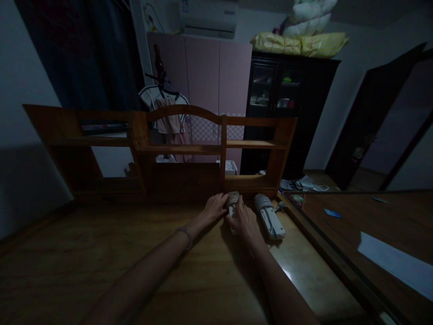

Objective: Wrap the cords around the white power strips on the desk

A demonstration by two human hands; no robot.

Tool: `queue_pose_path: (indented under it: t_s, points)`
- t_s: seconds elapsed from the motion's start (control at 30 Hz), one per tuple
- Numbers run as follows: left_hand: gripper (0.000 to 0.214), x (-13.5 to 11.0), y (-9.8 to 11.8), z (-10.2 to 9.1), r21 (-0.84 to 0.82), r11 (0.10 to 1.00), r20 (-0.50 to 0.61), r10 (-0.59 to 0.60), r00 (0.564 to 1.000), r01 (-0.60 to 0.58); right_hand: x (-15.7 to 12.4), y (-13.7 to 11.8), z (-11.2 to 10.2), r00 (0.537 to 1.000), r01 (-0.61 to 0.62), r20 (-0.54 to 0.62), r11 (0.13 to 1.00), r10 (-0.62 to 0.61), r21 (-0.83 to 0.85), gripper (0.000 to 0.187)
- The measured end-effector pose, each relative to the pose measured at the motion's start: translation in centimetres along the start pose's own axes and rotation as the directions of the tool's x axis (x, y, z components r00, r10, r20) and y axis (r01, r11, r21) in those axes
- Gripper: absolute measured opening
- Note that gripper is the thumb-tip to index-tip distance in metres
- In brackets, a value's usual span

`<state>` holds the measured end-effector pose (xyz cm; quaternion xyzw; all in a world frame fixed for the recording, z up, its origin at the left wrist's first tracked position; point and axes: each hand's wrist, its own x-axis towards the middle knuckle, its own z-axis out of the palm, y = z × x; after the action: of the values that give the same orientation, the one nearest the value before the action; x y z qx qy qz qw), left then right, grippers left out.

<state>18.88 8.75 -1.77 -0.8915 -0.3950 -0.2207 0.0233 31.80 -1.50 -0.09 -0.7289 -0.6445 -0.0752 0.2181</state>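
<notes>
A white power strip point(233, 208) with its grey cord wound round the far end is at the back of the wooden desk, before the shelf. My right hand point(245, 219) is closed round its body and covers most of the near part. From the left, my left hand point(216, 205) has its fingers curled against the coiled end. Just to the right lies a second white power strip point(271, 221), its cord point(262, 201) also coiled at the far end and its plug point(280, 206) sticking out beside it. Neither hand touches that one.
A wooden shelf unit point(182, 149) stands along the desk's point(135, 253) back edge. On the right, a darker table point(341, 234) holds a blue card point(332, 213) and a white paper sheet point(395, 259). Pink wardrobes point(203, 72) and a black cabinet point(309, 104) stand behind.
</notes>
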Motion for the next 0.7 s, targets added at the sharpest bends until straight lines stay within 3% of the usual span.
queue_pose_path:
  t_s: [0.27, 0.4, 0.57, 0.7]
  points:
    - [0.052, -0.7, -0.3, -0.1, 0.097, 0.993, 0.019, 0.07, 0.997, -0.071, -0.1, 0.0, 0.5, 1.0, -0.003, -0.008, 0.999, 0.002, -0.048, 0.085]
    - [0.034, -0.3, -0.3, -1.6, 0.148, 0.98, 0.043, 0.127, 0.991, -0.132, -0.1, -0.1, -0.1, 0.999, -0.043, 0.025, 0.998, 0.044, -0.046, 0.08]
    - [0.021, -0.6, -1.0, -4.4, 0.201, 0.97, 0.056, 0.125, 0.991, -0.134, 0.2, -0.1, -0.9, 0.989, -0.097, -0.117, 0.993, 0.088, -0.073, 0.055]
    - [0.022, -3.3, -2.1, -6.3, 0.233, 0.97, 0.048, 0.058, 0.997, -0.068, 0.7, 0.5, -1.1, 0.979, -0.023, -0.205, 0.994, 0.001, -0.105, 0.029]
